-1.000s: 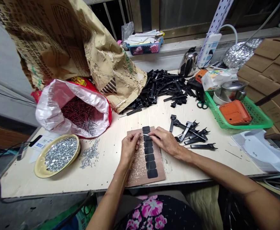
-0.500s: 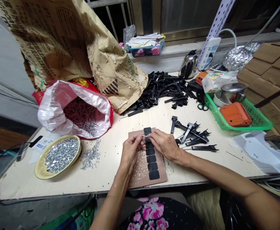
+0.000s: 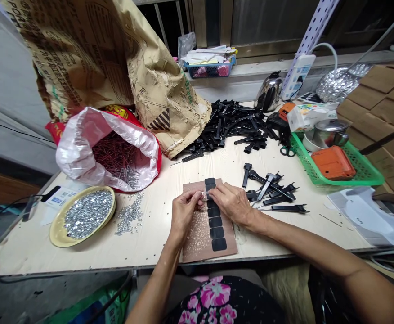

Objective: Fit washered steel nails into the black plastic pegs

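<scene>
My left hand (image 3: 182,210) and my right hand (image 3: 230,201) meet over a brown board (image 3: 200,234) that carries a row of black pads (image 3: 215,220). Both hands pinch the ends of a thin metal nail (image 3: 204,193) held level just above the top pads. The fingers of both hands are closed on it. Whether anything small sits on the nail is too fine to see.
A yellow dish of small silver pieces (image 3: 84,215) and loose ones (image 3: 129,213) lie to the left. A plastic bag of nails (image 3: 114,155) and a brown paper sack (image 3: 116,67) stand behind. Black plastic parts lie right (image 3: 271,191) and heaped at back (image 3: 234,123). A green basket (image 3: 335,173) sits far right.
Both hands have stayed over the board with the nail between them; the left fingers closed nearer the right. The view shifted slightly.
</scene>
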`<state>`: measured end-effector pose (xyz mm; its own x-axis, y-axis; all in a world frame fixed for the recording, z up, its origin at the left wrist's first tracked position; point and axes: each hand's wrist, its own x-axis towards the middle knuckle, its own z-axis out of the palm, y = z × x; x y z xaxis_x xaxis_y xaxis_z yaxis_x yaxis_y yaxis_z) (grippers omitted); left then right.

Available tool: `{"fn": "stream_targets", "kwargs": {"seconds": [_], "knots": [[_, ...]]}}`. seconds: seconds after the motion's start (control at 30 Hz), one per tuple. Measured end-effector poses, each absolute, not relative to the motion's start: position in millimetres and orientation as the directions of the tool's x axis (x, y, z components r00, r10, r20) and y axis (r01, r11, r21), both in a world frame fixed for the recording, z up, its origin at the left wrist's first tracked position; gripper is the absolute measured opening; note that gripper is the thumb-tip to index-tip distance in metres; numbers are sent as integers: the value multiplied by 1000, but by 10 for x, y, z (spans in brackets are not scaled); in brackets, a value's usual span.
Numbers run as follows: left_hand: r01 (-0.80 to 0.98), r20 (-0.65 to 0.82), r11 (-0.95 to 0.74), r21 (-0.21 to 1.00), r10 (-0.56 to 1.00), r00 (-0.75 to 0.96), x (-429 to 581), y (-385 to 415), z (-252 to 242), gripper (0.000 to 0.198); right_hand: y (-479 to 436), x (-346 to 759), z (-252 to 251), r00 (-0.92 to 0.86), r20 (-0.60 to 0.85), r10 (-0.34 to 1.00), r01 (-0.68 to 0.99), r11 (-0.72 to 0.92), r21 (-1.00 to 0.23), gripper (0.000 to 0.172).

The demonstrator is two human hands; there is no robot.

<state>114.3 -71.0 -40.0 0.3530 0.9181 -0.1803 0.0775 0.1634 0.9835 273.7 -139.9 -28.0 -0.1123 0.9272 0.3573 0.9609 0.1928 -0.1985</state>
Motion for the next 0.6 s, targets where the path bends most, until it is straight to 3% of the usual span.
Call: {"fn": "stream_targets", "kwargs": {"seconds": [0.17, 0.33, 0.47, 0.6], "knots": [[14, -210, 222, 975, 898, 386, 1102, -693, -425, 26, -1377, 2732, -238, -89, 257, 962, 913, 182, -366, 25], [-10, -224, 247, 969, 895, 386, 1061, -672, -425, 28, -1341, 2694, -265, -80, 249, 965, 911, 172, -374, 26], [13, -230, 243, 970, 897, 378, 1020, -658, -402, 29, -1318, 2673, -271, -65, 262, 963, 822, 200, -533, 19], [29, -238, 245, 969, 898, 369, 985, -655, -398, 29, -1308, 2672, -242, -115, 230, 966, 851, 215, -478, 23]]}}
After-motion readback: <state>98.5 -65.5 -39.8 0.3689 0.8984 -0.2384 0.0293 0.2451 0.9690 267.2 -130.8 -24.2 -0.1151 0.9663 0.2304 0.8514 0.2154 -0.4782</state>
